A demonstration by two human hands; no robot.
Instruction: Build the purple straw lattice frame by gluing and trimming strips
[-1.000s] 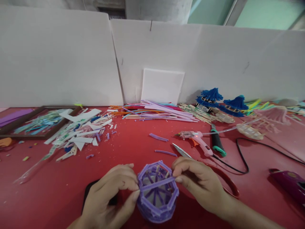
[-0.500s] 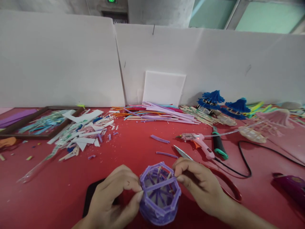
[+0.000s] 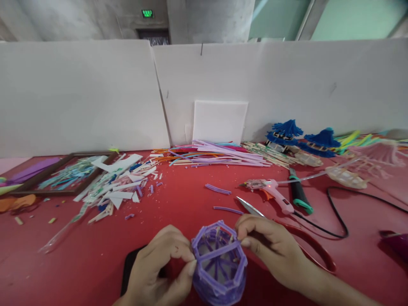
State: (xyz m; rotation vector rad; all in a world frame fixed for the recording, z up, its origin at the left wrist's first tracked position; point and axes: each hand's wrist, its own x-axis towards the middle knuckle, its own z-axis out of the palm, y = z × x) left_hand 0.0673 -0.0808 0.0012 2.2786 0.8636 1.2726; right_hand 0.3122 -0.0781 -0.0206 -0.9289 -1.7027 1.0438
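A purple fuzzy basket-like frame (image 3: pixel 219 293) with a many-sided rim and spokes inside stands near the table's front edge. Across its top lies a purple pipe cleaner strip (image 3: pixel 218 251), running from the left rim to the right rim. My left hand (image 3: pixel 162 265) is closed in a pinch at the strip's left end. On the other side my right hand (image 3: pixel 269 244) pinches the right end between thumb and forefinger, close against the rim. Both fingertips partly hide the strip's ends. Scissors (image 3: pixel 250 207) with red handles lie partly behind my right hand.
A pink glue gun (image 3: pixel 270 191) with its cord and a dark cutter (image 3: pixel 299 193) lie to the right. Pipe cleaners (image 3: pixel 219 155) are heaped along the white partition (image 3: pixel 89 97). White scraps (image 3: pixel 121 187) are at left. A black flat object (image 3: pixel 129 265) shows behind my left hand.
The view has tilted up slightly, and the table's things sit further right in the picture. Both hands keep their pinch on the strip over the frame.
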